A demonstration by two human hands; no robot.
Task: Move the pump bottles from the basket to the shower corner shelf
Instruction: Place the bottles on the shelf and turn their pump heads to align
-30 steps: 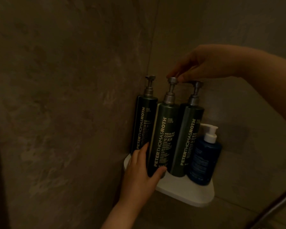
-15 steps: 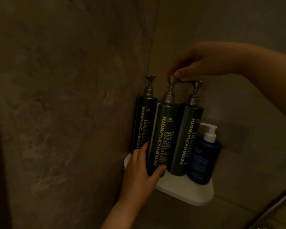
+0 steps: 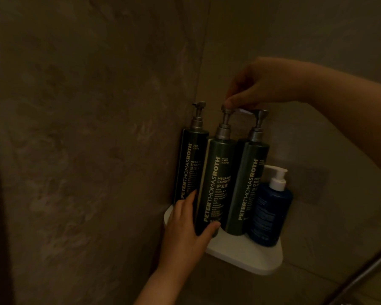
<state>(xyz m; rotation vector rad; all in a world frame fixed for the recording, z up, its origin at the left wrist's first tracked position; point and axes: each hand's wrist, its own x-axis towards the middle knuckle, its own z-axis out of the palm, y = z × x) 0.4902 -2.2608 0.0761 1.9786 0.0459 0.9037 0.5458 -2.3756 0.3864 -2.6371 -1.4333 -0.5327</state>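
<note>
Three tall dark green pump bottles stand upright in a row on the white corner shelf (image 3: 246, 258). The left bottle (image 3: 190, 166) is against the wall. My left hand (image 3: 185, 234) grips the base of the middle bottle (image 3: 218, 183), thumb across its front. My right hand (image 3: 257, 84) reaches in from the right and pinches that bottle's metal pump head from above. The right bottle (image 3: 248, 188) stands just beside it, touching.
A shorter blue bottle with a white pump (image 3: 269, 214) occupies the shelf's right end. Dim stone walls meet in the corner behind the shelf. A metal rail (image 3: 365, 271) crosses the lower right. The basket is out of view.
My right hand's fingers have shifted slightly on the middle bottle's pump head. The bottles and my left hand stay where they were.
</note>
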